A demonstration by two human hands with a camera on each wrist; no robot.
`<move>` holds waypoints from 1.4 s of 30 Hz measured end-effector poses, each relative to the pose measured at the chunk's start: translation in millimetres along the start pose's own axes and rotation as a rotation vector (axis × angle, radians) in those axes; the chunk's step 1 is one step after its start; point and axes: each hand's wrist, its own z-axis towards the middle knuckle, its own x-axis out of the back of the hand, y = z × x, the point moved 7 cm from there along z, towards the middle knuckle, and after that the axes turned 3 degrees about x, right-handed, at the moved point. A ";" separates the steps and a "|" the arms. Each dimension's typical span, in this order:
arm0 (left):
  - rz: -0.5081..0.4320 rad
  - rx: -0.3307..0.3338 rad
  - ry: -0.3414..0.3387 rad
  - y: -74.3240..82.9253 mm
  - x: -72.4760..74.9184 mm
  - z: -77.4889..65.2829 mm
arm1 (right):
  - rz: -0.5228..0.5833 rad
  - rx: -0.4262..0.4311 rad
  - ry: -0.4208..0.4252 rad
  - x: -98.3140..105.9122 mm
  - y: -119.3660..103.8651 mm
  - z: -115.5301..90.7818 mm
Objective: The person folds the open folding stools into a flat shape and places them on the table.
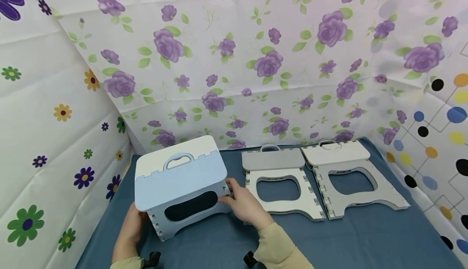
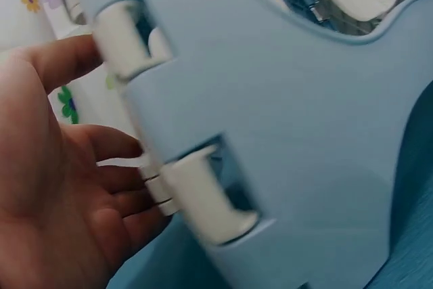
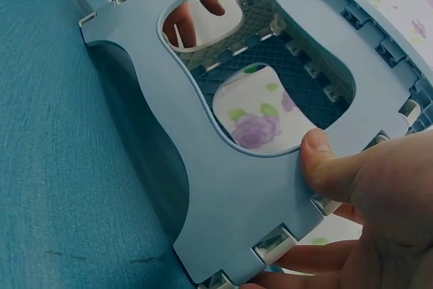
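Observation:
An unfolded folding step stool [image 1: 183,181], pale blue in front and white at the back, has its legs down over the blue cloth. A carry handle [image 1: 179,159] shows in its top. At its left side is my left hand [image 1: 128,228], partly hidden in the head view; in the left wrist view its bent fingers [image 2: 111,141] meet the hinged edge. My right hand [image 1: 244,205] grips the right edge of the front panel. Its thumb [image 3: 316,153] lies on the panel beside the oval opening, with the other fingers behind.
Two folded stools, a grey-white one [image 1: 274,160] and a white one [image 1: 336,154], lie side by side to the right. Blue cloth [image 1: 351,240] covers the table. A flowered curtain [image 1: 234,74] hangs behind, with patterned sheets on both sides.

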 end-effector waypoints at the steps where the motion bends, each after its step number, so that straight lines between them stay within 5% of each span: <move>1: -0.016 -0.006 -0.010 -0.2 1.2 -0.8 | 0.004 -0.001 -0.001 -1.0 0.0 -0.8; 11: -0.056 0.006 -0.049 4.2 4.0 -5.7 | 0.004 0.019 0.013 -4.5 -4.1 -0.5; 18: -0.044 0.093 -0.076 1.3 3.8 -4.5 | 0.000 -0.006 0.014 -6.4 -5.0 1.1; 31: -0.103 0.022 -0.124 1.4 7.0 -8.1 | -0.034 -0.023 -0.057 -10.8 -7.3 0.5; 36: -0.008 0.064 -0.103 0.8 10.2 -7.9 | -0.003 -0.048 -0.049 -10.0 -5.5 1.0; 42: 0.194 0.203 -0.183 -8.1 2.9 -7.2 | 0.002 -0.050 -0.030 -11.7 -5.3 1.2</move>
